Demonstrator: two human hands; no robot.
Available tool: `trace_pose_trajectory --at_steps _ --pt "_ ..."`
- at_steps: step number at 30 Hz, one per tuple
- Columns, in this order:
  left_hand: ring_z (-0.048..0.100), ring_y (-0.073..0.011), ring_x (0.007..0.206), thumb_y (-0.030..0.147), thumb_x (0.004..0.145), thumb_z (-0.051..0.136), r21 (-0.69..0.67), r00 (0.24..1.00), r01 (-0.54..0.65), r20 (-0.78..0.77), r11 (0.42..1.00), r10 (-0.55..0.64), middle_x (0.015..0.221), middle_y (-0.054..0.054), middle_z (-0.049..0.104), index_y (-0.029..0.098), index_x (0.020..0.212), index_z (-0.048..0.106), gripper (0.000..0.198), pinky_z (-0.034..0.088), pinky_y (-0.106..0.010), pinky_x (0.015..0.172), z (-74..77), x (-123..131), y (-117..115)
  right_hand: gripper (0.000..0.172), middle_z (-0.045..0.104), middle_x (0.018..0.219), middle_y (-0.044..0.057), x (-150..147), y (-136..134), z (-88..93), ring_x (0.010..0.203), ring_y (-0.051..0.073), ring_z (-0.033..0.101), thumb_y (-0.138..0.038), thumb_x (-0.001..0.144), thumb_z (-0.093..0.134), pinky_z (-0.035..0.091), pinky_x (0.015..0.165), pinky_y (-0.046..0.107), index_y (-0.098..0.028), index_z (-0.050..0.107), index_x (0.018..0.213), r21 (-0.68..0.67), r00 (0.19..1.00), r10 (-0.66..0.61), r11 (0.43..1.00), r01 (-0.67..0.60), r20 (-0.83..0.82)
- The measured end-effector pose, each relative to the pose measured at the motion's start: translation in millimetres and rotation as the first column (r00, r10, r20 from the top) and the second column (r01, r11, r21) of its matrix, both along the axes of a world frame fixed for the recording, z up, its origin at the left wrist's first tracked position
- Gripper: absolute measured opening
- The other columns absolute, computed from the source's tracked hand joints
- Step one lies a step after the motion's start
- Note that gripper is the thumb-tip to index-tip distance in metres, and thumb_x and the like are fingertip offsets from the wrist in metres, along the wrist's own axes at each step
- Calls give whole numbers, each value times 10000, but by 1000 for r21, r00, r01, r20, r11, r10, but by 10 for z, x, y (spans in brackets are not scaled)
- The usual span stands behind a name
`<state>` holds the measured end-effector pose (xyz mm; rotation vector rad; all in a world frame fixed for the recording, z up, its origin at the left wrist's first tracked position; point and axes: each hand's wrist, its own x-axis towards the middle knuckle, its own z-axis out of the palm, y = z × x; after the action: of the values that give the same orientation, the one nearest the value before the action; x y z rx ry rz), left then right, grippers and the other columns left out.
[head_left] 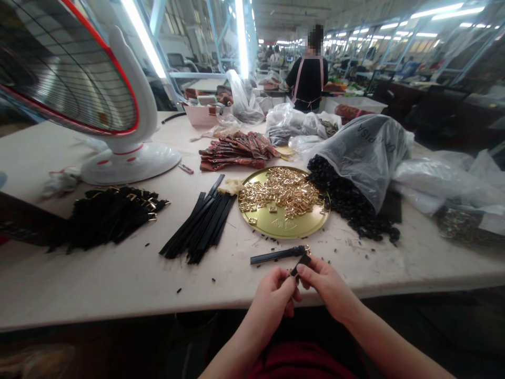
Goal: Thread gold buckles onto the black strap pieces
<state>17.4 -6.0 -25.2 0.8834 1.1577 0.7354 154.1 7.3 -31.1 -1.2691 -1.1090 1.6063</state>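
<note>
Between my hands, over the table's near edge, is a short black strap (303,261). My left hand (278,287) is closed on its lower end, and my right hand (321,276) pinches it between thumb and fingers. Part of the strap is hidden by the fingers. Just beyond, another black strap with a gold buckle (276,256) lies flat on the table. A round gold tray (260,226) farther back bears a heap of small gold buckles (292,192). Left of it lies a bundle of black strips (205,231).
Finished-looking black straps with buckles (114,216) are piled at left, near a white fan (130,163). Black pieces spill from a plastic bag (363,152) at right. Reddish-brown straps (236,150) lie behind the tray. A person (310,79) stands in the background.
</note>
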Motion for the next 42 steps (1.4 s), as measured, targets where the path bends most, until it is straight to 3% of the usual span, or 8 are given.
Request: trace_pose_trajectory --at_steps 5,10,13,16,21,27,31,42 --pt "373 -61 356 338 760 499 123 992 -30 -117 992 44 523 50 540 188 691 469 168 279 -193 379 -39 58 17 211 487 601 -17 27 29 24 595 135 424 -366 731 606 336 563 258 -198 519 637 316 928 -141 948 27 344" --pt "419 -83 451 317 752 533 191 986 -25 -157 981 55 480 55 497 184 622 482 193 336 -204 490 -5 60 89 251 420 570 -51 13 108 -22 504 90 361 -388 708 619 299 504 232 -178 484 678 -121 993 -12 993 -3 -121" --pt "349 -60 379 300 764 513 124 993 -26 -114 992 40 453 70 475 185 622 465 188 293 -196 436 -13 50 107 254 421 586 -51 22 105 -22 491 83 350 -388 696 628 287 493 230 -178 486 709 -192 979 -20 981 -20 -204" --pt "337 -51 352 320 760 517 98 993 -35 -106 995 45 464 67 494 183 641 468 188 270 -189 397 -55 56 101 217 443 590 -29 39 76 -12 542 119 388 -384 753 566 309 529 257 -190 495 687 98 992 -28 995 16 125" --pt "390 -54 347 321 751 514 96 992 -80 -90 992 89 520 53 542 186 683 468 158 285 -179 364 -109 95 96 163 502 671 22 38 58 -30 677 179 437 -297 779 531 311 648 316 -206 505 646 554 761 -266 820 -144 592" --pt "348 -45 325 366 733 525 38 998 -67 -3 997 67 489 59 520 186 684 448 202 236 -176 343 17 78 65 232 440 585 -33 26 78 -11 539 119 386 -401 772 547 312 518 249 -190 495 692 140 983 -20 990 -6 183" --pt "341 -48 351 366 737 514 18 999 -45 22 999 45 499 58 517 181 699 458 196 227 -183 363 113 54 19 267 418 581 -51 22 33 17 491 84 342 -404 708 630 279 481 224 -173 495 703 -137 986 -36 990 13 -161" --pt "347 -39 337 410 751 509 34 999 10 53 999 -12 526 61 515 182 723 450 237 234 -178 360 41 58 -69 197 493 635 -11 94 -84 30 607 147 436 -370 791 536 328 574 273 -200 507 697 314 926 -56 947 -70 374"
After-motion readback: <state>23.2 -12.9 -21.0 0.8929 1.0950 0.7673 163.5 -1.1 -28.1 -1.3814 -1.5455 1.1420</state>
